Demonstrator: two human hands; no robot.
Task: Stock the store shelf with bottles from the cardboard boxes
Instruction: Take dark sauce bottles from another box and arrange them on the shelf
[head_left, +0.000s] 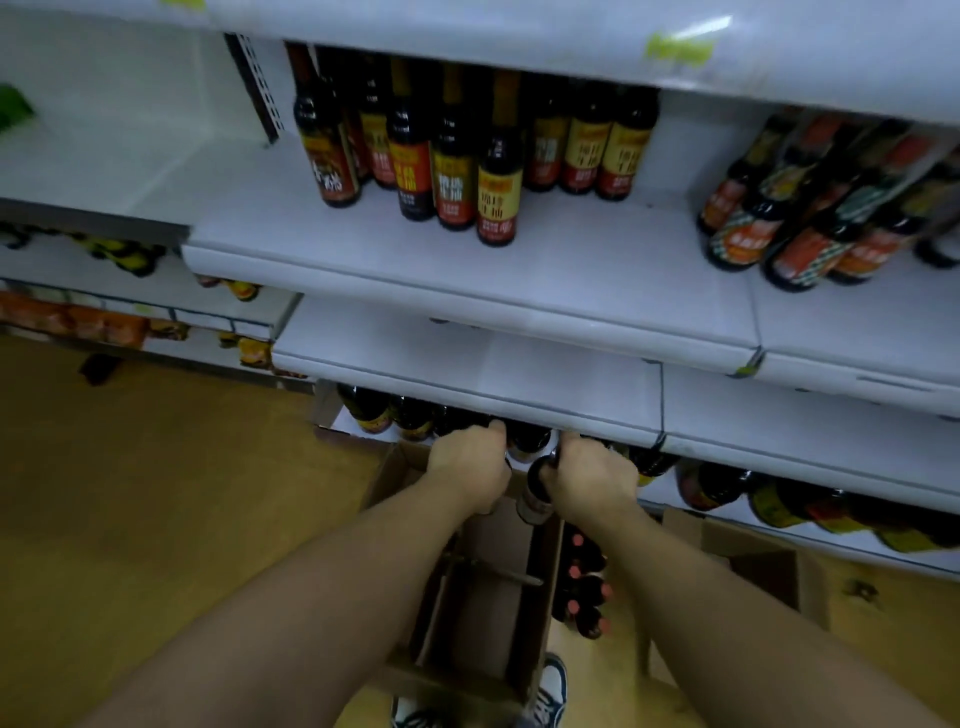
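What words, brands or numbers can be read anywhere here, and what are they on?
None can be read for certain.
Labels of the dark sauce bottles on the middle shelf: large Chinese characters, too blurred to read.
Labels of the checked-label bottles at the right: too blurred.
Green tag on the top shelf: too blurred.
On the bottle that the right hand grips: no text shows.

Both forearms (363, 571) extended forward, left hand (470, 460) fingers curled, contents unclear, right hand (595, 475) gripping bottle (531, 501) neck

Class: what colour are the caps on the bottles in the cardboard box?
The caps are pinkish red; head view.
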